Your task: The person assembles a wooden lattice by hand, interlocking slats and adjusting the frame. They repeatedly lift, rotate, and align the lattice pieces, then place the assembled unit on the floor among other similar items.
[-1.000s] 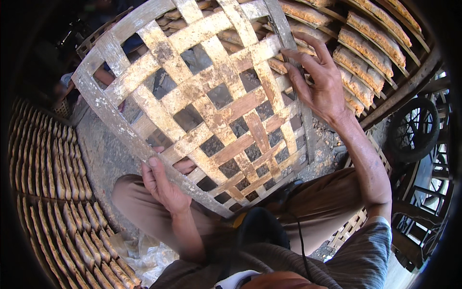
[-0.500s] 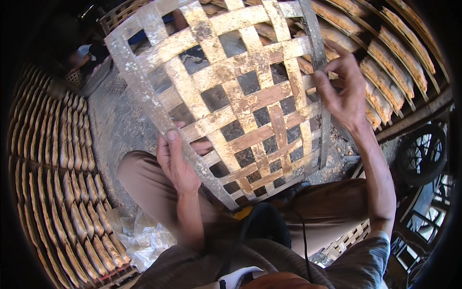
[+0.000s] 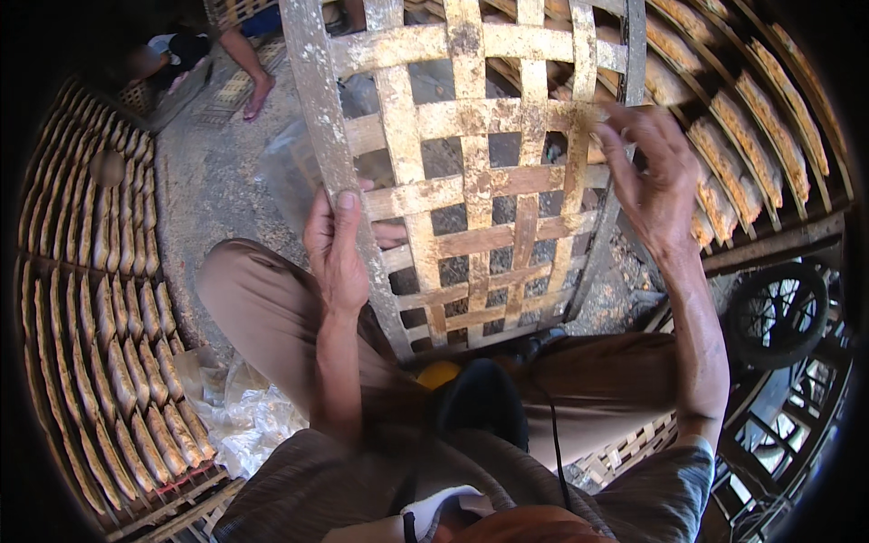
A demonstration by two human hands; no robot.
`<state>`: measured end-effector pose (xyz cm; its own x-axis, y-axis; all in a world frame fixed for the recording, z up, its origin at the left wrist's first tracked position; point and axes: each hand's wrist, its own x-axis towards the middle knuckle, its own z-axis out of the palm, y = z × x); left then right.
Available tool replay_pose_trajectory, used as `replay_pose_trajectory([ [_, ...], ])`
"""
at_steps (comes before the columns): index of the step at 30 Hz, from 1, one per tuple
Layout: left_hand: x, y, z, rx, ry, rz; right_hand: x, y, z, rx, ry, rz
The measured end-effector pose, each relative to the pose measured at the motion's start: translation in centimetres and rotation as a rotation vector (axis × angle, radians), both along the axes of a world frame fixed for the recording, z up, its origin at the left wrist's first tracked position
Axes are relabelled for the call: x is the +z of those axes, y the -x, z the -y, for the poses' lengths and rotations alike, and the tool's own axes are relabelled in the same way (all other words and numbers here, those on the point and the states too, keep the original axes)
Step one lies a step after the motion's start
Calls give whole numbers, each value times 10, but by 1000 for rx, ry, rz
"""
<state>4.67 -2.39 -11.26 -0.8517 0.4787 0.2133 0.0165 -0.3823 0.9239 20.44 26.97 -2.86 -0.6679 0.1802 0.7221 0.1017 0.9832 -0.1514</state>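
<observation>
Head view: we see a woven bamboo tray [image 3: 471, 181], a flat lattice of wide, crusted strips, held up on edge in front of the person, its lower rim resting at the lap between the knees. The left hand [image 3: 337, 249] is clamped on the tray's left frame strip, thumb lying along the front of the strip and fingers wrapped behind it. The right hand [image 3: 647, 176] is at the tray's right frame; its fingers are loosely spread and curled, fingertips touching the rim near an upper cross strip, and we cannot tell whether it truly grips.

To the person's left a long rack [image 3: 100, 299] lies on the ground, filled with rows of pale flat crackers. A similar rack [image 3: 751, 136] of crackers runs behind the tray on the upper right. A crumpled plastic bag [image 3: 240, 412] lies beside the left thigh. Another person's bare foot [image 3: 258, 90] rests on the dirt ground at the upper left. A small wheel [image 3: 777, 312] stands at the right, near the right elbow.
</observation>
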Motion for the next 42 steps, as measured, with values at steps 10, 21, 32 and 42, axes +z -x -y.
replay_pose_trajectory([
  [10,-10,2,4,-124,85,-45,7,-9,-1,139,700,351],
  [21,-1,-1,-1,-91,94,-28,2,-8,-12,108,333,477],
  [32,-5,-5,-3,-66,107,-83,1,-7,-9,59,399,523],
  [42,-6,-4,-3,-148,109,-44,-2,-4,-11,51,439,547],
])
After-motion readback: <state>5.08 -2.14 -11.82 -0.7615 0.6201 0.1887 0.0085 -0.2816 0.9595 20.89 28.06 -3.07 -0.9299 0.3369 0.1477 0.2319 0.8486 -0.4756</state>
